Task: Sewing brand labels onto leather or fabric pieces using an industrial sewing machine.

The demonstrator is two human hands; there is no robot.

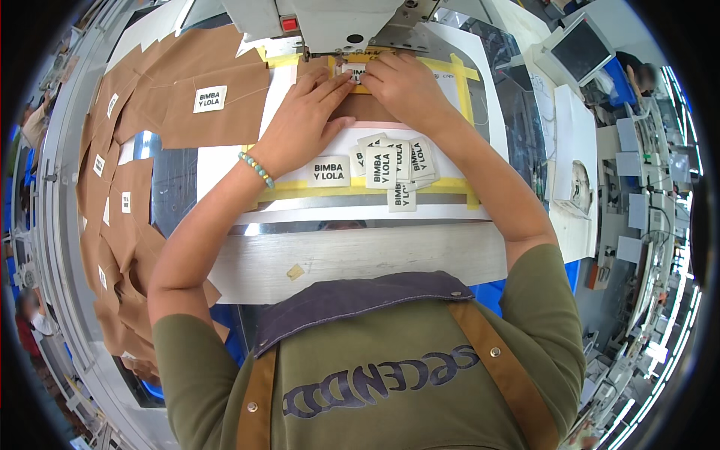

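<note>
A white label with dark print lies on a brown fabric piece beneath the sewing machine head. My left hand rests at its left side, fingers stretched out and fingertips touching the label's edge. On the right side my right hand lays its lightly bent fingers on the label and the yellow frame around it. Both hands press from above, and the right thumb is hidden. Close below them sit a loose pile of white labels and a single label on the white board.
Brown fabric pieces with labels attached overlap across the left side. Yellow tape borders the white board. A grey table strip runs before me, with a tape scrap on it. A monitor stands at far right.
</note>
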